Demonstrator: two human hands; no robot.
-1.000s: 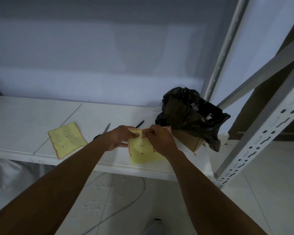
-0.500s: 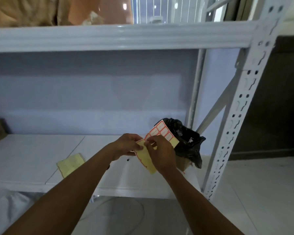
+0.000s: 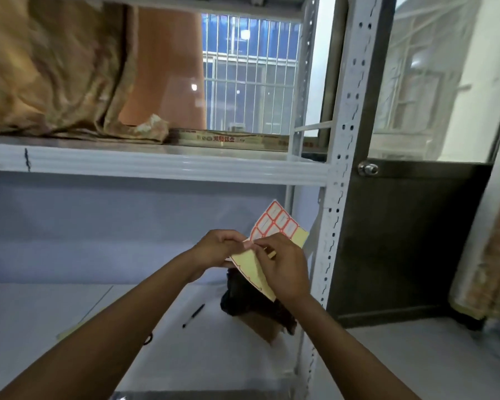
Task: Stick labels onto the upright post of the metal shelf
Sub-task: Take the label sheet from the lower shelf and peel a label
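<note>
head view, centre of the frame: both hands meet on a yellow-backed sheet of red-bordered white labels (image 3: pixel 277 226). the sheet is held up in the air just left of the white perforated upright post of the metal shelf (image 3: pixel 341 157) and does not touch it. the left hand (image 3: pixel 217 249) grips the sheet's left edge with curled fingers. the right hand (image 3: pixel 283 269) pinches it between thumb and fingertips. the sheet's lower part curls toward the camera, showing plain yellow. whether a label is lifted, i cannot tell. below the hands, on the white lower shelf board (image 3: pixel 41 307), lie a black pen (image 3: pixel 194 315) and a crumpled black plastic bag (image 3: pixel 243 298) over a brown cardboard box (image 3: pixel 260 327). tan cloth (image 3: pixel 49 67) fills the upper left, on the upper shelf.
</note>
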